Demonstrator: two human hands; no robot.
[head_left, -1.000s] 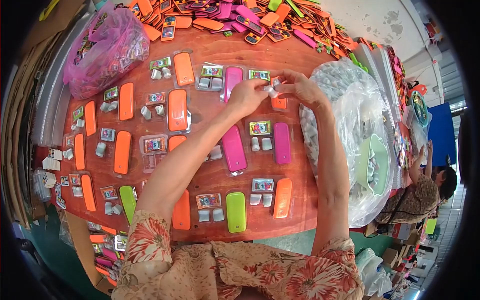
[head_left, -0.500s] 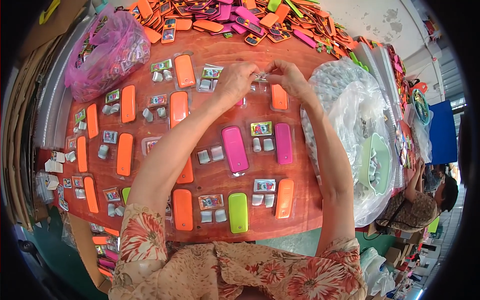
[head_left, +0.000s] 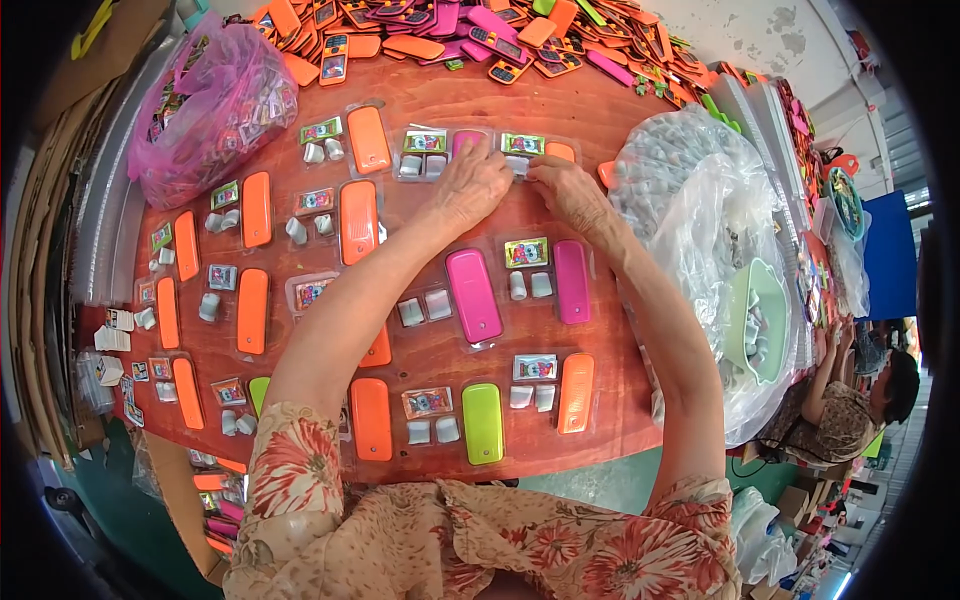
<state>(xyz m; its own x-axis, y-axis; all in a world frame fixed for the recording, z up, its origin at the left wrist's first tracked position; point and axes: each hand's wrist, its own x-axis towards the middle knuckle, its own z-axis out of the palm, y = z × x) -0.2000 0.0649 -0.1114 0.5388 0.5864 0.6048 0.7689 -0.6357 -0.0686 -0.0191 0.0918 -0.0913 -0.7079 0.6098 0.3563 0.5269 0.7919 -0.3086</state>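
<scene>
At the far middle of the table, my hands work at a clear plastic tray holding a green packet (head_left: 522,144) and white rolls (head_left: 516,167). My left hand (head_left: 472,186) is closed, fingers bent down at the tray's left, partly over a pink toy phone (head_left: 468,142) in the neighbouring tray. From the right, my right hand (head_left: 574,192) is closed, bent fingertips against the roll area. What either hand grips is hidden. Beyond its knuckles shows an orange toy phone (head_left: 560,151). Nearer me lie trays with a pink phone (head_left: 473,295) and a green phone (head_left: 483,424).
Orange, pink and green toy phones (head_left: 410,46) are heaped along the far edge. A pink bag of packets (head_left: 215,115) stands at left. At right are a clear bag of white rolls (head_left: 670,165) and a pale green basket (head_left: 756,330). A co-worker (head_left: 845,410) sits further right.
Both hands have lowered from a raised pinch to the tray. The green packet and white rolls between them now show. My left hand moved slightly nearer me.
</scene>
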